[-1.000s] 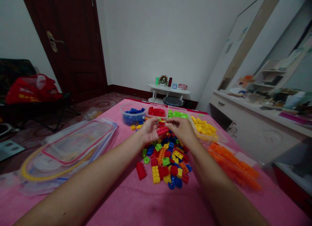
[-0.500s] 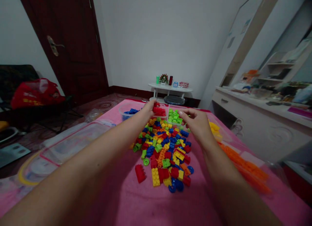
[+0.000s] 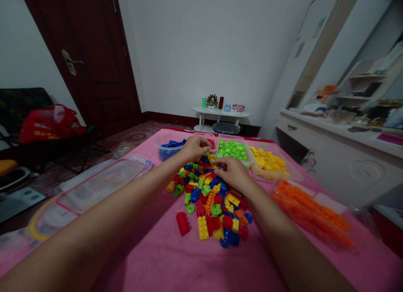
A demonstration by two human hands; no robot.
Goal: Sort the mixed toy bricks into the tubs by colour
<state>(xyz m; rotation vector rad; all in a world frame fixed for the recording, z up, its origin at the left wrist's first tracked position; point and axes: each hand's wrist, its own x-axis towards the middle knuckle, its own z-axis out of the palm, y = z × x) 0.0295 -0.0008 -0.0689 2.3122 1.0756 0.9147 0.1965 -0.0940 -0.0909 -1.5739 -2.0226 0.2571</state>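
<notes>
The left hand (image 3: 197,147) is over the far side of the pile of building blocks (image 3: 209,199), beside the red-brick container (image 3: 213,142), which it partly hides. Its fingers are curled; whether they hold anything cannot be told. The right hand (image 3: 233,173) is bent low over the pile's far right part, thumb and forefinger slightly parted; whether a block is caught between them is too unclear to tell.

The mixed blocks lie heaped in the middle of the pink-covered surface (image 3: 185,264), with one red brick (image 3: 183,223) lying just beside the heap at its near left. Along the far side sit a round tub of blue bricks (image 3: 170,152) and a container of green bricks (image 3: 233,149). Yellow bricks (image 3: 269,161) and orange bricks (image 3: 311,212) fill containers on the right. Clear lids (image 3: 105,187) lie at the left.
</notes>
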